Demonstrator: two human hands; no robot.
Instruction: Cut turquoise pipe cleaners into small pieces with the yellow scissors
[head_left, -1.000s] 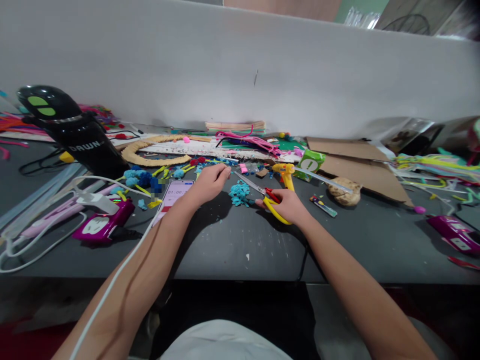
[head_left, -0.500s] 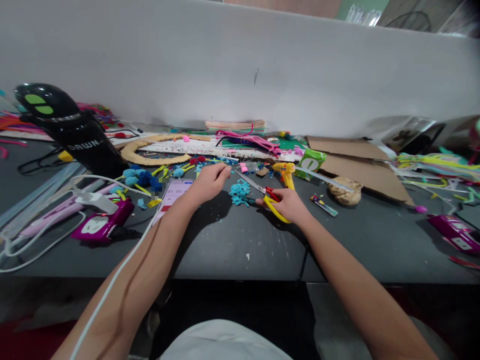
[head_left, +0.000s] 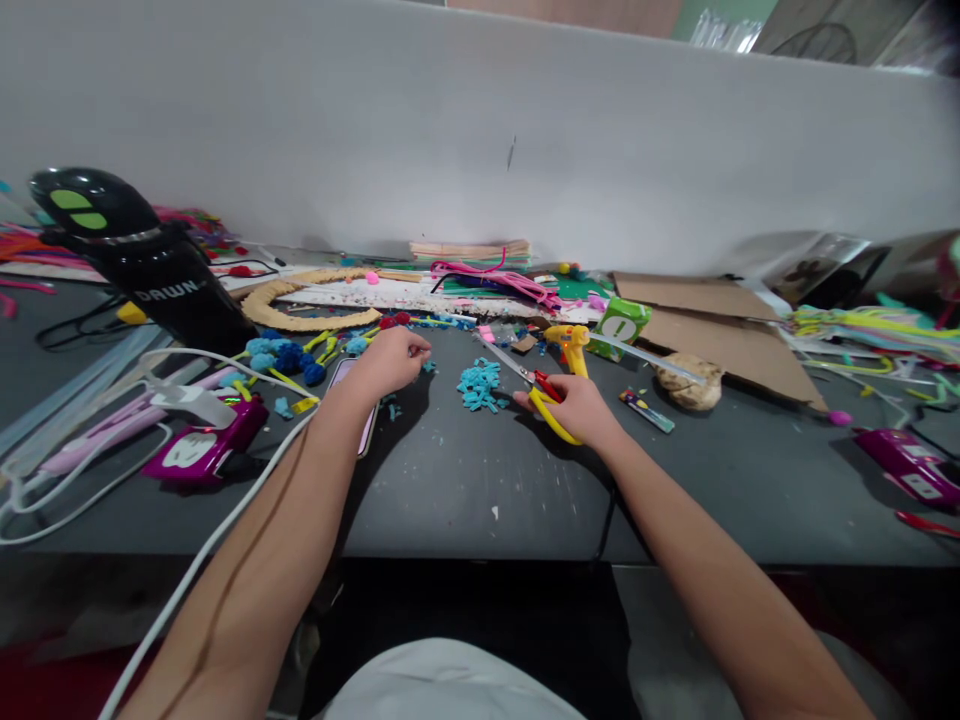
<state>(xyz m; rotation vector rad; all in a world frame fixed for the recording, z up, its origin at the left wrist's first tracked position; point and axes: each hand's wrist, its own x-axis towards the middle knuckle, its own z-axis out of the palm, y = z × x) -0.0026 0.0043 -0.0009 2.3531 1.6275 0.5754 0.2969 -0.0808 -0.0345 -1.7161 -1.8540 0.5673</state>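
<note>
In the head view my right hand (head_left: 581,408) is closed around scissors (head_left: 541,390) with red and yellow handles. Their long blades point up and to the left, toward the back of the table. Just left of the scissors lies a small heap of cut light-blue pieces (head_left: 480,385). My left hand (head_left: 394,360) is over the table with its fingers drawn together; whether anything is between them I cannot make out. A few loose blue bits (head_left: 429,367) lie by its fingertips. Beneath my left wrist a phone (head_left: 366,435) is partly hidden.
A yellow glue gun (head_left: 570,345) and a green packet (head_left: 622,322) are behind my right hand. Cardboard (head_left: 720,345) lies farther right. On the left are a black bottle (head_left: 180,290), a purple socket block (head_left: 206,445) and a white cable (head_left: 225,520) crossing my left forearm.
My left hand has moved left, away from the blue heap, and now covers more of the phone. My right hand and the scissors stay almost in place.
</note>
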